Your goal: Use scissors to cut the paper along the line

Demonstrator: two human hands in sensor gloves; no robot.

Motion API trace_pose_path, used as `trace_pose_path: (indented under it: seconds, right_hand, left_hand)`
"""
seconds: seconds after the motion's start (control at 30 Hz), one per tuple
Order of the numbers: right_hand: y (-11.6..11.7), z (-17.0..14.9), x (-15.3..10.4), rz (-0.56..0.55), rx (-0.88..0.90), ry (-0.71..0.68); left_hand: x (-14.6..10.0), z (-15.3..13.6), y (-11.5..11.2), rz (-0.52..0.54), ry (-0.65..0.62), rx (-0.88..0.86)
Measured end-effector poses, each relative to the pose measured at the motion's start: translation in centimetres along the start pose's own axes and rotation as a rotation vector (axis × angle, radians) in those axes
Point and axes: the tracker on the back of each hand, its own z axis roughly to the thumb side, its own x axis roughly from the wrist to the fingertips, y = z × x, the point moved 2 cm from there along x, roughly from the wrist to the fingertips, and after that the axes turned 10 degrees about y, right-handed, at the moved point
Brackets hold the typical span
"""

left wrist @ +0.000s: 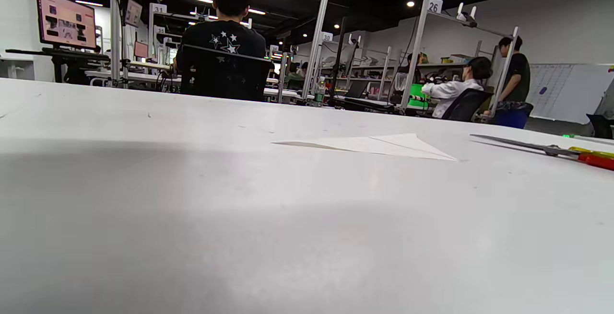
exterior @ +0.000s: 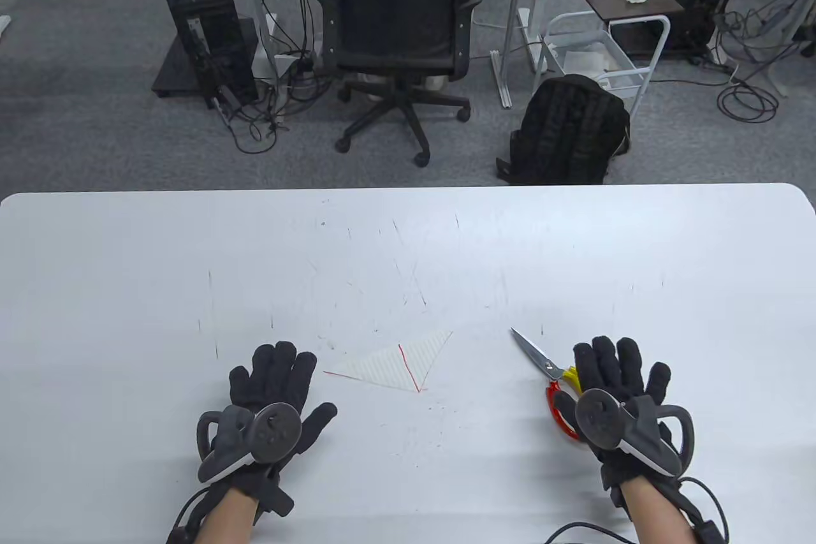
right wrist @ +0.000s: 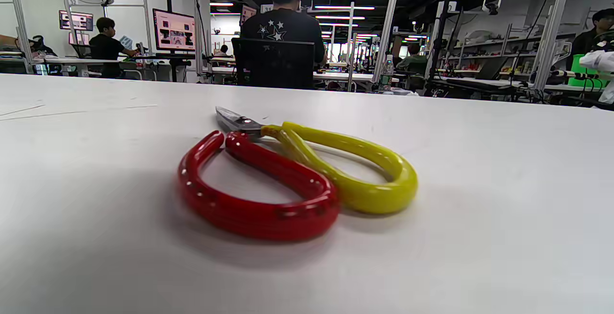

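Note:
A white triangular piece of paper [exterior: 398, 365] with a red line [exterior: 408, 368] lies flat on the white table [exterior: 408, 238], between my hands. It also shows in the left wrist view [left wrist: 379, 145]. The scissors [exterior: 539, 356] lie shut on the table right of it, blades pointing up-left, with a red handle loop [right wrist: 249, 203] and a yellow one [right wrist: 360, 170]. My right hand [exterior: 621, 372] is open over the handles and partly hides them; no finger is in the loops. My left hand [exterior: 280, 378] lies open, fingers spread, left of the paper and apart from it.
The table's far edge [exterior: 408, 188] runs across the middle of the table view. Beyond it stand an office chair [exterior: 398, 27], a black backpack [exterior: 567, 129] and a side cart [exterior: 605, 59]. Thin scratch marks dot the tabletop.

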Motion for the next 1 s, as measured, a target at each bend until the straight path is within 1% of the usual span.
trace_pose_path:
  seconds: [0.2, 0.43, 0.53, 0.7, 0.77, 0.83, 0.87, 0.93, 1.0]
  right_hand:
    - [0.0, -0.1, 0.1, 0.000, 0.008, 0.007]
    - [0.0, 0.2, 0.1, 0.006, 0.001, -0.011]
    - [0.1, 0.2, 0.1, 0.068, -0.017, -0.007]
    - [0.1, 0.5, 0.1, 0.026, 0.020, -0.043]
    - [0.1, 0.7, 0.1, -0.003, 0.066, -0.087]
    - [0.3, 0.8, 0.2, -0.013, 0.123, -0.099]
    - [0.4, 0.9, 0.3, -0.007, 0.140, -0.099]
    - [0.9, 0.7, 0.6, 0.039, 0.175, -0.072]
    - [1.3, 0.5, 0.9, 0.076, 0.141, -0.050]
  left_hand:
    - [0.1, 0.2, -0.3, 0.002, 0.001, 0.052]
    - [0.1, 0.0, -0.2, 0.009, 0.002, 0.035]
    - [0.1, 0.0, -0.2, 0.012, 0.002, 0.047]
    - [0.1, -0.2, 0.2, 0.030, 0.005, 0.046]
    - [0.1, -0.3, 0.2, 0.035, 0.007, 0.038]
    - [0.1, -0.3, 0.3, 0.036, 0.009, 0.034]
    - [0.1, -0.4, 0.2, 0.036, 0.009, 0.035]
    - [0.0, -0.4, 0.2, 0.039, 0.010, 0.046]
    - [0.1, -0.4, 0.2, 0.043, 0.010, 0.077]
